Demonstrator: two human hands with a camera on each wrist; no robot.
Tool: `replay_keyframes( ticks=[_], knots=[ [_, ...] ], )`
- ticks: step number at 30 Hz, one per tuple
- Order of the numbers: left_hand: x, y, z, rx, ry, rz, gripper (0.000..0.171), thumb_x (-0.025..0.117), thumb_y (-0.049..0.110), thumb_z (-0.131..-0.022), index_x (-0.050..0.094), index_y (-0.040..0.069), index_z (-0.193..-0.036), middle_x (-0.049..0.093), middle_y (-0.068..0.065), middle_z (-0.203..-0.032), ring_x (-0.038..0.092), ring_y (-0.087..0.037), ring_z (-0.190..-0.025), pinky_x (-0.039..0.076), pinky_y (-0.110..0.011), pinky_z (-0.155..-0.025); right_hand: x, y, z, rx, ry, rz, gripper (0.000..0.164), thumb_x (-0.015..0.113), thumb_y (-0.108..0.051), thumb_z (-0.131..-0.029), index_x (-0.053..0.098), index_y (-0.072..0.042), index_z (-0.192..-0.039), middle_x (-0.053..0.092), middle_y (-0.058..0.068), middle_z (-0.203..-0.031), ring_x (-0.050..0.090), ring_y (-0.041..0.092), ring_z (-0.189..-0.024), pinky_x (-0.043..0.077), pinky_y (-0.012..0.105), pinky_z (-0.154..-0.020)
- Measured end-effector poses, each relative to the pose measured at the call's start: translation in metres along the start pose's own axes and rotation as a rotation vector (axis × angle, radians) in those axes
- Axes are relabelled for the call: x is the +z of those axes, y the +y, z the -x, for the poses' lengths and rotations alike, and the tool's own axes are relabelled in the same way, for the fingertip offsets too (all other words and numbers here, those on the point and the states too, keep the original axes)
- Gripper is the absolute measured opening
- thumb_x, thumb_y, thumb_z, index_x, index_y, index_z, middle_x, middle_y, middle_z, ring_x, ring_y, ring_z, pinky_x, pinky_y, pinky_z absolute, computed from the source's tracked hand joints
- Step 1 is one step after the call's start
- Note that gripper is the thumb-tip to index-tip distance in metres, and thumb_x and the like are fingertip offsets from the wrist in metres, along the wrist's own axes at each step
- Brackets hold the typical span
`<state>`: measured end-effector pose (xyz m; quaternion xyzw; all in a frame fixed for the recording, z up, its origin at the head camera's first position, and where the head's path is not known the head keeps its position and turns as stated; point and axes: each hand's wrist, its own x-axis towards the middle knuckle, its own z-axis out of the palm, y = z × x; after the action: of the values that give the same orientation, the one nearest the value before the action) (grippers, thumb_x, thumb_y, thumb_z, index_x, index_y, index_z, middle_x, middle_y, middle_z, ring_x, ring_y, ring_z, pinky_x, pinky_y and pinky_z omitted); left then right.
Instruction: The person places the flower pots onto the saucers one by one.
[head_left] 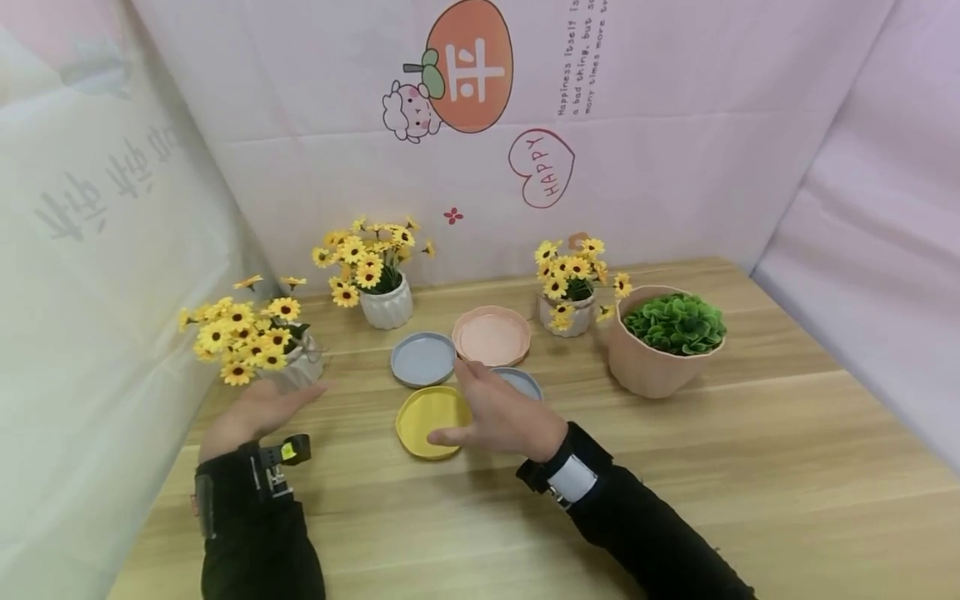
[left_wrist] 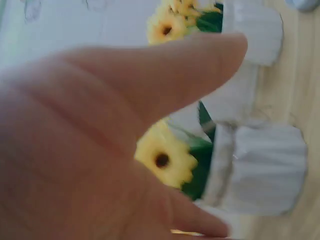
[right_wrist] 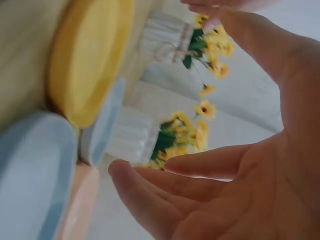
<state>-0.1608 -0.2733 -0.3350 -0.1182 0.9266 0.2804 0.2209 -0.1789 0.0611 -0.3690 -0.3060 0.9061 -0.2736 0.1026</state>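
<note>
My left hand (head_left: 258,412) is beside the front left white pot (head_left: 302,367) of yellow flowers (head_left: 243,333), its thumb stretched out towards the pot. In the left wrist view a gap shows between the thumb and that pot (left_wrist: 270,167); the hand's fingers are partly hidden. Over the yellow plate (head_left: 420,421) hovers my right hand (head_left: 513,412), thumb and fingers spread, holding nothing. It partly covers a blue-grey plate (head_left: 523,382). Another blue-grey plate (head_left: 422,360) and a larger pink plate (head_left: 491,335) lie just behind.
Two more white pots of yellow flowers, one back left (head_left: 387,304) and one back right (head_left: 567,317), stand near the fabric backdrop (head_left: 315,100). A pink pot (head_left: 648,367) with a green plant (head_left: 675,323) is at the right. White fabric also hangs along the left side.
</note>
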Motion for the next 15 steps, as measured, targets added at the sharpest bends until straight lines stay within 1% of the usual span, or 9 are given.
replay_keyframes(
  ticks=[1, 2, 3, 4, 6, 7, 9, 13, 15],
  knots=[
    [0.0, -0.004, -0.002, -0.014, 0.003, 0.008, 0.107, 0.045, 0.084, -0.095, 0.052, -0.018, -0.127, 0.058, -0.038, -0.116, 0.062, -0.05, -0.106, 0.057, -0.055, -0.093, 0.003, 0.0, -0.001, 0.005, -0.012, 0.003, 0.113, 0.081, -0.054, -0.09, 0.021, 0.005, -0.165, 0.029, 0.029, -0.17, 0.041, 0.039, -0.153, 0.043, 0.049, -0.123],
    [-0.001, -0.007, -0.003, -0.027, 0.004, 0.019, 0.119, 0.044, 0.085, -0.094, 0.036, -0.022, -0.145, 0.048, -0.046, -0.137, 0.054, -0.057, -0.124, 0.053, -0.062, -0.102, 0.006, 0.001, -0.002, 0.012, -0.022, 0.011, 0.113, 0.081, -0.056, -0.089, 0.023, 0.005, -0.165, 0.03, 0.029, -0.169, 0.04, 0.039, -0.154, 0.042, 0.049, -0.124],
    [-0.002, -0.009, -0.005, -0.035, 0.007, 0.032, 0.128, 0.044, 0.085, -0.095, 0.015, -0.024, -0.155, 0.03, -0.05, -0.153, 0.042, -0.063, -0.138, 0.046, -0.068, -0.11, 0.009, 0.001, -0.002, 0.021, -0.032, 0.021, 0.113, 0.082, -0.057, -0.088, 0.025, 0.005, -0.164, 0.032, 0.029, -0.168, 0.041, 0.038, -0.153, 0.042, 0.049, -0.124],
    [-0.002, -0.012, -0.008, -0.035, 0.016, 0.049, 0.132, 0.044, 0.084, -0.095, 0.0, -0.023, -0.158, 0.016, -0.05, -0.16, 0.031, -0.065, -0.145, 0.039, -0.071, -0.116, 0.012, 0.001, -0.003, 0.031, -0.04, 0.028, 0.113, 0.082, -0.057, -0.087, 0.027, 0.005, -0.163, 0.034, 0.028, -0.167, 0.043, 0.038, -0.152, 0.044, 0.049, -0.123],
    [-0.001, -0.017, -0.016, -0.037, 0.047, 0.098, 0.132, 0.046, 0.083, -0.095, -0.007, -0.019, -0.159, 0.011, -0.049, -0.163, 0.024, -0.065, -0.149, 0.033, -0.072, -0.12, 0.017, 0.001, -0.004, 0.047, -0.052, 0.048, 0.114, 0.083, -0.059, -0.086, 0.028, 0.005, -0.163, 0.04, 0.028, -0.163, 0.047, 0.037, -0.149, 0.046, 0.049, -0.121],
    [0.0, -0.02, -0.02, -0.038, 0.064, 0.125, 0.131, 0.048, 0.081, -0.096, -0.012, -0.017, -0.159, 0.005, -0.048, -0.164, 0.017, -0.066, -0.151, 0.028, -0.073, -0.122, 0.019, 0.001, -0.005, 0.052, -0.055, 0.058, 0.116, 0.083, -0.06, -0.086, 0.027, 0.005, -0.163, 0.04, 0.028, -0.163, 0.046, 0.038, -0.149, 0.046, 0.049, -0.121],
    [0.003, -0.025, -0.029, -0.018, 0.109, 0.19, 0.125, 0.052, 0.075, -0.098, -0.01, -0.012, -0.163, 0.005, -0.045, -0.166, 0.014, -0.064, -0.153, 0.025, -0.072, -0.124, 0.024, 0.002, -0.006, 0.046, -0.052, 0.079, 0.117, 0.083, -0.061, -0.085, 0.027, 0.006, -0.163, 0.043, 0.029, -0.161, 0.049, 0.037, -0.147, 0.047, 0.048, -0.12],
    [0.014, -0.035, -0.047, 0.004, 0.204, 0.333, 0.111, 0.061, 0.07, -0.096, 0.017, -0.005, -0.165, 0.029, -0.037, -0.164, 0.034, -0.054, -0.15, 0.034, -0.067, -0.122, 0.032, 0.002, -0.008, 0.017, -0.039, 0.128, 0.115, 0.084, -0.061, -0.083, 0.033, 0.008, -0.159, 0.049, 0.028, -0.154, 0.052, 0.034, -0.14, 0.05, 0.046, -0.116],
    [0.021, -0.039, -0.056, 0.025, 0.27, 0.425, 0.106, 0.067, 0.066, -0.095, 0.023, 0.001, -0.166, 0.035, -0.031, -0.164, 0.036, -0.048, -0.15, 0.034, -0.063, -0.124, 0.035, 0.002, -0.009, 0.009, -0.036, 0.154, 0.112, 0.085, -0.061, -0.083, 0.036, 0.007, -0.156, 0.051, 0.026, -0.151, 0.052, 0.034, -0.138, 0.05, 0.045, -0.116]
  ],
)
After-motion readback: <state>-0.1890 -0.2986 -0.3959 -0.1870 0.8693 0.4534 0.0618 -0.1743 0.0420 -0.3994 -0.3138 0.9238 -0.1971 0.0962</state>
